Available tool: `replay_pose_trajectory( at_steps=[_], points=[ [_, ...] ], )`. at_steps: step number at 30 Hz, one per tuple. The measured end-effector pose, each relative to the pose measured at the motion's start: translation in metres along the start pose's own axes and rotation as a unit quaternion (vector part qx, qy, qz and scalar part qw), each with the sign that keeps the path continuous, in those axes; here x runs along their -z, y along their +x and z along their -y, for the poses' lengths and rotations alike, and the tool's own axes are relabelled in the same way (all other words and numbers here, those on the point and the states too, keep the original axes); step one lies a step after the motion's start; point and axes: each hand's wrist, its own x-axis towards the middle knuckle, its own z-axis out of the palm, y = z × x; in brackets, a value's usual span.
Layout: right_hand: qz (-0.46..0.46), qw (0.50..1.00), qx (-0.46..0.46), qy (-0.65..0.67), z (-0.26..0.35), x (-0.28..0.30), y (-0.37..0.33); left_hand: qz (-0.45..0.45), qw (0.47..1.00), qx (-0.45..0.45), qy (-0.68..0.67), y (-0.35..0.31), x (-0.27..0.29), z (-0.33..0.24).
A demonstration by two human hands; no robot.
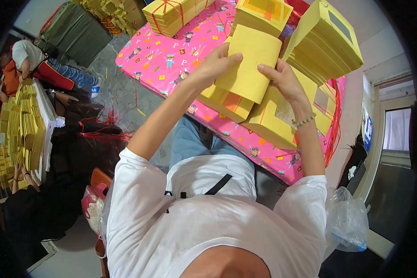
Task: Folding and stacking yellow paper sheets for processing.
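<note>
A bundle of yellow paper (254,62), slightly curved, is held up between my two hands above the pink table. On its left edge my left hand (219,64) is closed, the thumb lying on the front face. My right hand (285,79) pinches the right edge, thumb in front and fingers partly hidden behind. Below it lies a yellow paper stack (231,105) with an orange patch on top. Beside that, under my right forearm, rests another yellow stack (269,121) with a greyish square.
A tall yellow stack (323,46) stands at the right, with a stack tied in red string (169,17) far left, all on the pink patterned tablecloth (160,60). Red strings (334,125) hang at the right edge. Other people work at a side table (44,125) of yellow bundles.
</note>
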Motion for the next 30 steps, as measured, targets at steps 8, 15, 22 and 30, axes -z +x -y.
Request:
replay_pose_trajectory(
  at_steps=[8,15,22,30],
  points=[
    [-0.011,0.993,0.117,0.011,-0.01,-0.012,-0.022,0.016,0.983,-0.183,-0.031,-0.023,-0.016,0.013],
    [-0.006,0.992,0.116,0.048,-0.011,-0.018,-0.045,0.004,0.979,-0.178,-0.099,-0.042,-0.03,0.011],
    [-0.014,0.991,0.123,0.045,-0.013,-0.02,-0.054,0.002,0.984,-0.102,-0.146,-0.049,-0.034,0.008],
    [-0.083,0.986,0.131,0.062,-0.009,-0.028,-0.055,-0.042,0.984,-0.132,-0.111,-0.057,-0.039,0.01]
  ],
)
